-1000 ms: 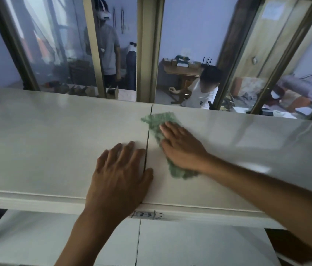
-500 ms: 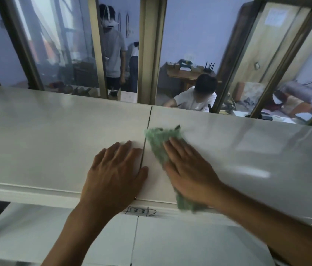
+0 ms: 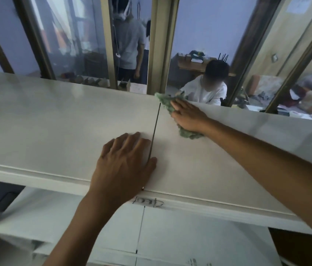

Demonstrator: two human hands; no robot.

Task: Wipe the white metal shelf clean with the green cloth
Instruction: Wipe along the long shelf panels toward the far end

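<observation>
The white metal shelf (image 3: 55,127) runs across the view, its top split by a dark seam (image 3: 155,131). A crumpled green cloth (image 3: 167,104) lies on the right panel near the shelf's far edge, just right of the seam. My right hand (image 3: 187,117) presses flat on the cloth, which sticks out beyond the fingertips and at the wrist. My left hand (image 3: 124,166) rests palm down with fingers spread on the left panel near the front edge, thumb across the seam, holding nothing.
A lower white shelf (image 3: 189,233) shows under the front edge, which carries handwritten marks (image 3: 148,203). Behind the shelf stand glass panes in metal frames (image 3: 161,45). Beyond the glass, one person stands (image 3: 130,41) and another sits (image 3: 209,87) near a desk.
My right hand has slid the green cloth from near the front edge away to the far edge of the right panel. My left hand has stayed planted beside the seam.
</observation>
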